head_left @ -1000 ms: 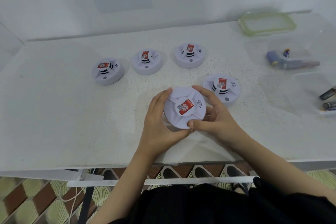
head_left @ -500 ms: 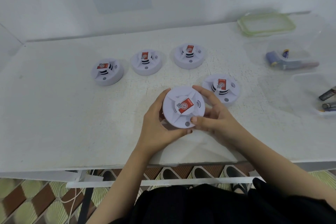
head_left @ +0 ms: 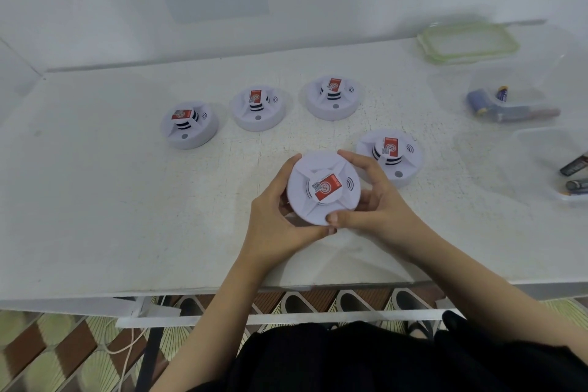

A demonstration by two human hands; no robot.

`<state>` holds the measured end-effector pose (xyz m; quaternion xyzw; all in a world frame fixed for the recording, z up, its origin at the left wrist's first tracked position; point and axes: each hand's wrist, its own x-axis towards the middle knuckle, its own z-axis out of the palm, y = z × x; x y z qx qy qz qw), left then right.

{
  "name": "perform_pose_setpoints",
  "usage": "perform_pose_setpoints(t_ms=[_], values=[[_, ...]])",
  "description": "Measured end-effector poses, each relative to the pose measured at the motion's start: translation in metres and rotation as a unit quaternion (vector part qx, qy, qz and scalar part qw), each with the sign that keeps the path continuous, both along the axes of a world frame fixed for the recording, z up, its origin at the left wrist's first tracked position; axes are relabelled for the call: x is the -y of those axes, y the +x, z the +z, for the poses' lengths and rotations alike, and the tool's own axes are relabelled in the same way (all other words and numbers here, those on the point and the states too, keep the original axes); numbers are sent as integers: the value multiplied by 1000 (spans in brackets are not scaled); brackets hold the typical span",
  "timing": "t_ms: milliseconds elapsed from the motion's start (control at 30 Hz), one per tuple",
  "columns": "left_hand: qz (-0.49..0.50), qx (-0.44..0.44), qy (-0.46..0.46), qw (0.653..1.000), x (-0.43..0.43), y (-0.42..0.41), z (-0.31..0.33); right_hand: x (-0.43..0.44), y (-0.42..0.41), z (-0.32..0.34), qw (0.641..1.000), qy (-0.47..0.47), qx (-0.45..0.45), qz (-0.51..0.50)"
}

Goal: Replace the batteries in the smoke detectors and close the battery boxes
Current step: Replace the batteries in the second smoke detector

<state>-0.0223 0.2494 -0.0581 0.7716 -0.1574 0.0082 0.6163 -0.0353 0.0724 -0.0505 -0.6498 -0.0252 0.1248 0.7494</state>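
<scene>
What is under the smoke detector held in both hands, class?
Fingers of the left hand and right hand curl beneath the held detector, gripping its rim. Its underside faces away from the camera, so nothing there can be seen.

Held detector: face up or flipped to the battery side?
Face up: the held detector shows its red label to the camera, left hand and right hand gripping its rim. Battery side hidden.

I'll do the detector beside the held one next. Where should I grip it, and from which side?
Probably by the round outer rim of that smoke detector, from above, on its right. It lies flat on the table, raised centre up; the right hand crowds its left side.
</scene>
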Motion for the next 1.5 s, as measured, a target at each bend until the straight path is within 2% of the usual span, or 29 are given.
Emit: perform_pose_setpoints(t_ms=[867,1100,1500], values=[[2,-2,-4,1000,0,-2,1,-2,-1,-2,1000,-13,10,-14],[-3,-32,-19,999,-1,0,-2,-3,0,-1,1000,-14,16,-13],[-8,-33,-12,999,-5,2,-6,2,-1,2,999,35,3,15]])
